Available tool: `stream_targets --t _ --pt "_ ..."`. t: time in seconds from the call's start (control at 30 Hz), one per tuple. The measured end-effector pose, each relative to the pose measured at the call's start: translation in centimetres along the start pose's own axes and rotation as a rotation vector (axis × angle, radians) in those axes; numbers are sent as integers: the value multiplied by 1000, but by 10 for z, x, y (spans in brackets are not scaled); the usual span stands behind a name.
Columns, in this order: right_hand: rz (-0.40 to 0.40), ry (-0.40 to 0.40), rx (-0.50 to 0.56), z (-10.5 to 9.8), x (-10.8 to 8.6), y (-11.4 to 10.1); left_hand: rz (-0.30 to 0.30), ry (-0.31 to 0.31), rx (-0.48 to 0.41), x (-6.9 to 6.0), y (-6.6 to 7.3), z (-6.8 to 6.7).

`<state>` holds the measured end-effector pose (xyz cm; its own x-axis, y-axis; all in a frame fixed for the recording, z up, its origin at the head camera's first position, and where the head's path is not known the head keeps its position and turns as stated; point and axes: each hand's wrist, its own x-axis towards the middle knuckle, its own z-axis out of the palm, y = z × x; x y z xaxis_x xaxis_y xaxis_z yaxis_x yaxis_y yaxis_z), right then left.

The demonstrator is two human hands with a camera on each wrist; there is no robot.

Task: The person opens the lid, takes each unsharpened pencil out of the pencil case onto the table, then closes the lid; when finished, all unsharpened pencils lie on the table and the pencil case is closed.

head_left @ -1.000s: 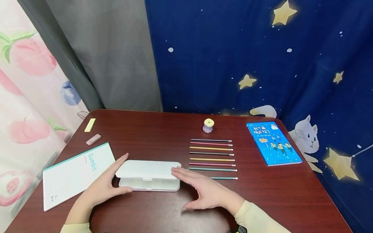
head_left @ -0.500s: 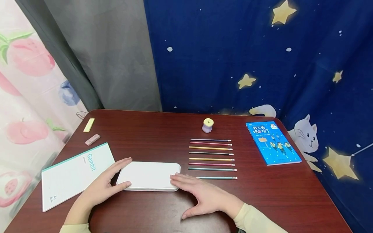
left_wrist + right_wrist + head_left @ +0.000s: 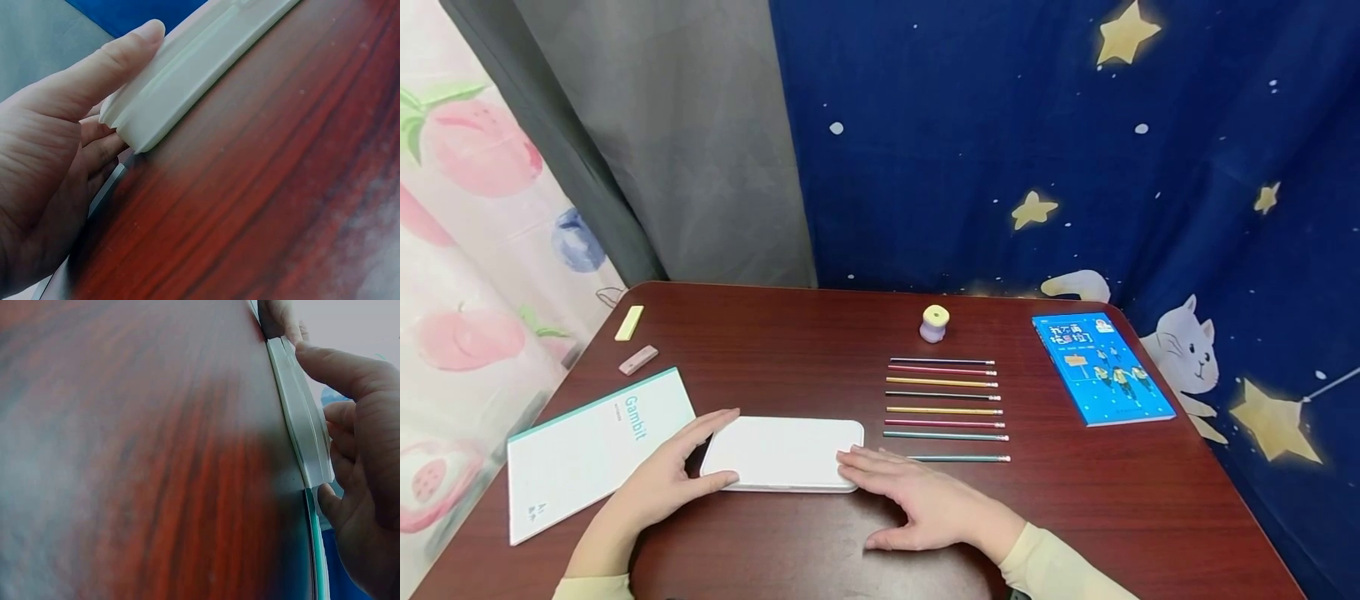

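A white pencil case (image 3: 782, 452) lies flat on the table with its lid down. My left hand (image 3: 658, 475) holds its left end, thumb at the front corner and fingers round the back-left side; in the left wrist view the thumb (image 3: 128, 53) lies along the upper edge. On the right end of the lid rest the straight fingers of my right hand (image 3: 925, 500), its thumb spread away above the table. Right of the case, several pencils (image 3: 943, 410) with eraser ends lie in a spaced row; the right hand partly covers the nearest teal pencil (image 3: 962, 458).
A white notebook (image 3: 598, 454) lies left of the case, close to the left hand. Beyond it are a pink eraser (image 3: 638, 360) and a pale yellow strip (image 3: 628, 322). A small purple-and-yellow object (image 3: 934, 323) stands behind the pencils. A blue book (image 3: 1103, 369) lies at the right.
The pencil case's lid has come down from partly raised to flat. Both hands stay at the case's ends, the right one slightly lower with the lid. Little differs over the last half second.
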<state>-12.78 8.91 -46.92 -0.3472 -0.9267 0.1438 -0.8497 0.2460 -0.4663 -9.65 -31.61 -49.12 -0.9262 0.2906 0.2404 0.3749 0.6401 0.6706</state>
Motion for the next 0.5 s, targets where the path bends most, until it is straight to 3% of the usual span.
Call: stream_targets --t 0.33,0.5 --pt "2 -15 -46 2 1 -1 17 4 -10 0 1 0" --pt "16 -29 -64 2 2 -2 -9 -11 8 -1 1 -1"
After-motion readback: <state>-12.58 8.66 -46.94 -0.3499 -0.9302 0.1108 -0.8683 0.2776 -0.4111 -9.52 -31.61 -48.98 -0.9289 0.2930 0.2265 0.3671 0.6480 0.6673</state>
